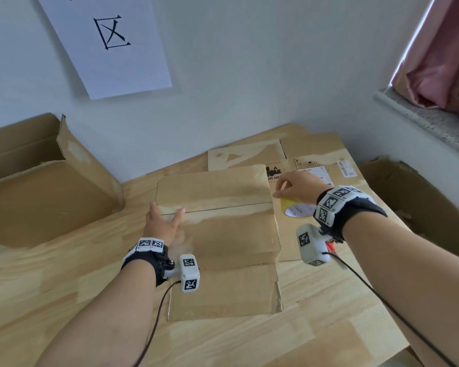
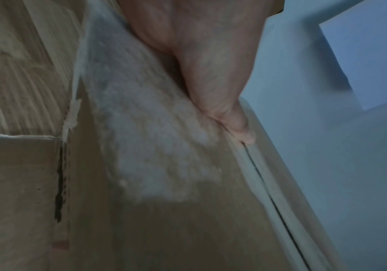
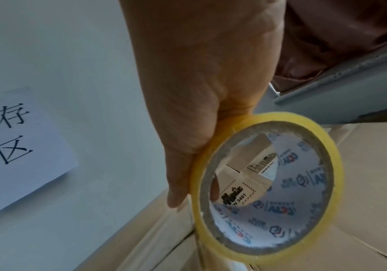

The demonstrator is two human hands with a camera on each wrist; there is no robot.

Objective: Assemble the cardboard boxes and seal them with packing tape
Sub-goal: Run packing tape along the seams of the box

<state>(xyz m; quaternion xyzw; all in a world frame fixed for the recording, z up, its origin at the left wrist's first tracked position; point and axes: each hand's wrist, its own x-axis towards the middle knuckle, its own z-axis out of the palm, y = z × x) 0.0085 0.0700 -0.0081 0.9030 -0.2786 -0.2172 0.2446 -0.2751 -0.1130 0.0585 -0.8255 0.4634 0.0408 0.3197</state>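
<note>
Cardboard box (image 1: 217, 207), flaps closed, lying centre on the table (image 1: 51, 300); my left hand (image 1: 161, 225) is pressing it flat, fingers spread. My right hand (image 1: 298, 188) is gripping a yellow packing tape roll (image 3: 266, 185) just beside the box's right edge.
</note>
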